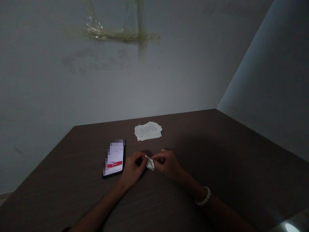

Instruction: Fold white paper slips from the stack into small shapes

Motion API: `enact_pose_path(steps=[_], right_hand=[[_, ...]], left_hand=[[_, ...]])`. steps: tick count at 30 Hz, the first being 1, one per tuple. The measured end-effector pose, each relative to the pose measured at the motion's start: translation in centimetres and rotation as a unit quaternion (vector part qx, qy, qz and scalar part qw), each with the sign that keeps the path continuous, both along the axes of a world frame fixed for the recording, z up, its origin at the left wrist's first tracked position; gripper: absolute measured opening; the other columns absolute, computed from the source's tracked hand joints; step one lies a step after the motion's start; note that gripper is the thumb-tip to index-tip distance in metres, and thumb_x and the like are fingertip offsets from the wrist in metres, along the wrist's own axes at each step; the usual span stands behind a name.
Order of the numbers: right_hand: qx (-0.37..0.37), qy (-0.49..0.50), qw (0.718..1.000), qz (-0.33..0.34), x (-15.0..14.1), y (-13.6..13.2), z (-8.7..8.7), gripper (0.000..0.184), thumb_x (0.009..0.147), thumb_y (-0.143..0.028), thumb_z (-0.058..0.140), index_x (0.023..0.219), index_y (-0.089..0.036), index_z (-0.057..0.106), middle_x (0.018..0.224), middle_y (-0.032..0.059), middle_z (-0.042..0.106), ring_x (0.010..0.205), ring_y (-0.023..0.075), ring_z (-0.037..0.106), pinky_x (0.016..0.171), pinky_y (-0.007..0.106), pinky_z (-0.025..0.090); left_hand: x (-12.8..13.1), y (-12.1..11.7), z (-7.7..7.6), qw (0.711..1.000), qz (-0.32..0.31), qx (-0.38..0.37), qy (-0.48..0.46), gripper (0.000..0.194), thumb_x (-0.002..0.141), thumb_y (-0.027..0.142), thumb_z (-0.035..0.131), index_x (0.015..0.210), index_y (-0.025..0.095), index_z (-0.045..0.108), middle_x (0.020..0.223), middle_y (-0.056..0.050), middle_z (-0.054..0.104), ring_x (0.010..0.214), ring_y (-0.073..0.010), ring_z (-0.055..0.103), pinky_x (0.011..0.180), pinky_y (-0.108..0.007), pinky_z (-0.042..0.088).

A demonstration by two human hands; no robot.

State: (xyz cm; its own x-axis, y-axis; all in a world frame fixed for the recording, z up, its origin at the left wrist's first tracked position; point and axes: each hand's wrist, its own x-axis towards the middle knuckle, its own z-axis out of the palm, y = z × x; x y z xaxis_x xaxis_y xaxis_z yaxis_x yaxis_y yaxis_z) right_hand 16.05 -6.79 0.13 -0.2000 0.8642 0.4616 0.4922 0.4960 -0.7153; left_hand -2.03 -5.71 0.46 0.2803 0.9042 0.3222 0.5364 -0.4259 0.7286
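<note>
Between my two hands is a small folded piece of white paper (150,164), just above or on the dark table; I cannot tell if it touches. My left hand (134,167) pinches its left edge between thumb and forefinger. On the other side, my right hand (169,163) grips the paper's right edge with closed fingertips. Creases show on its face, and the fingertips cover parts of its edges. A pale beaded bracelet (204,197) circles my right wrist.
A loose stack of printed paper sheets (148,130) lies beyond my hands on the brown table (212,138). Left of my left hand is a phone (116,158) with its screen lit. Behind the table rises a grey wall (183,77) with strips of shiny tape (116,36).
</note>
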Motion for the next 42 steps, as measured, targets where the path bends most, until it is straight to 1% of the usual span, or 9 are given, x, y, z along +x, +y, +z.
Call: enact_pose_path(steps=[7,10,13,21,23,26,29,38,42], right_hand=[[-0.02,0.019,1.0,-0.001,-0.1,-0.1,0.5,0.014,0.073,-0.013,0.064,0.076,-0.019,0.077,0.056,-0.0014,0.065,0.051,0.0098,0.046,0.06,0.024,0.038],[-0.055,0.042,0.998,-0.001,-0.1,0.1,0.2,0.012,0.075,-0.017,0.064,0.075,-0.018,0.076,0.055,-0.0016,0.065,0.048,0.009,0.046,0.059,0.023,0.04],[-0.091,0.077,0.993,0.004,0.0,0.3,-0.3,0.014,0.075,-0.018,0.063,0.078,-0.015,0.077,0.06,0.001,0.069,0.05,0.0107,0.052,0.051,0.021,0.038],[-0.133,0.121,0.983,0.027,0.0,0.4,-0.6,0.016,0.074,-0.017,0.062,0.08,-0.014,0.077,0.071,0.0043,0.073,0.059,0.0148,0.063,0.055,0.022,0.045],[-0.117,0.103,0.988,0.017,0.0,0.3,-0.5,0.014,0.075,-0.018,0.063,0.077,-0.015,0.076,0.065,0.0025,0.072,0.054,0.0129,0.059,0.055,0.023,0.043],[-0.04,0.045,0.998,-0.007,0.0,0.2,-0.3,0.012,0.074,-0.017,0.065,0.074,-0.017,0.076,0.057,-0.0001,0.068,0.049,0.0105,0.05,0.059,0.024,0.041],[0.016,0.003,1.0,-0.017,0.0,0.1,-0.2,0.014,0.073,-0.014,0.064,0.076,-0.019,0.076,0.061,0.0001,0.069,0.053,0.0118,0.05,0.056,0.024,0.038],[0.019,-0.013,1.0,-0.019,0.1,0.0,-0.2,0.014,0.074,-0.015,0.064,0.079,-0.022,0.076,0.063,0.0001,0.07,0.056,0.0129,0.05,0.054,0.023,0.036],[0.006,-0.006,1.0,-0.028,0.1,0.2,-0.5,0.012,0.076,-0.018,0.065,0.08,-0.021,0.075,0.061,-0.0002,0.069,0.053,0.012,0.052,0.063,0.026,0.04]], left_hand=[[-0.1,0.0,-0.2,1.0,0.003,-0.006,0.002,0.025,0.085,0.035,0.052,0.076,0.016,0.064,0.071,-0.003,0.065,0.066,-0.0174,0.059,0.062,-0.027,0.044],[-0.2,-0.1,0.0,0.999,-0.023,-0.025,-0.016,0.028,0.088,0.035,0.048,0.079,0.016,0.066,0.074,-0.004,0.066,0.07,-0.0186,0.061,0.065,-0.028,0.045],[-0.3,-0.2,0.4,0.997,-0.054,-0.037,-0.045,0.029,0.09,0.032,0.045,0.084,0.016,0.068,0.082,-0.005,0.069,0.078,-0.0202,0.063,0.072,-0.029,0.047],[-0.4,-0.1,0.4,0.998,-0.048,-0.029,-0.042,0.028,0.09,0.033,0.047,0.085,0.015,0.068,0.083,-0.006,0.07,0.079,-0.0208,0.064,0.074,-0.029,0.047],[-0.3,-0.1,0.2,0.999,-0.039,-0.023,-0.029,0.028,0.089,0.035,0.049,0.083,0.015,0.068,0.08,-0.005,0.069,0.075,-0.0199,0.063,0.07,-0.029,0.047],[-0.1,0.0,0.0,1.0,-0.018,-0.008,-0.009,0.027,0.087,0.037,0.053,0.081,0.015,0.068,0.075,-0.004,0.067,0.069,-0.0183,0.061,0.064,-0.027,0.045],[-0.1,0.1,-0.2,1.0,-0.012,0.009,-0.002,0.025,0.087,0.035,0.054,0.08,0.016,0.068,0.074,-0.003,0.067,0.069,-0.018,0.061,0.064,-0.027,0.045],[0.0,0.1,0.0,0.998,-0.015,0.051,0.018,0.022,0.086,0.029,0.054,0.077,0.016,0.069,0.069,-0.003,0.065,0.064,-0.0164,0.059,0.062,-0.027,0.044],[-0.1,-0.1,-0.1,0.995,0.006,0.093,0.034,0.024,0.086,0.031,0.054,0.074,0.017,0.07,0.064,-0.002,0.062,0.061,-0.0163,0.056,0.059,-0.027,0.042]])
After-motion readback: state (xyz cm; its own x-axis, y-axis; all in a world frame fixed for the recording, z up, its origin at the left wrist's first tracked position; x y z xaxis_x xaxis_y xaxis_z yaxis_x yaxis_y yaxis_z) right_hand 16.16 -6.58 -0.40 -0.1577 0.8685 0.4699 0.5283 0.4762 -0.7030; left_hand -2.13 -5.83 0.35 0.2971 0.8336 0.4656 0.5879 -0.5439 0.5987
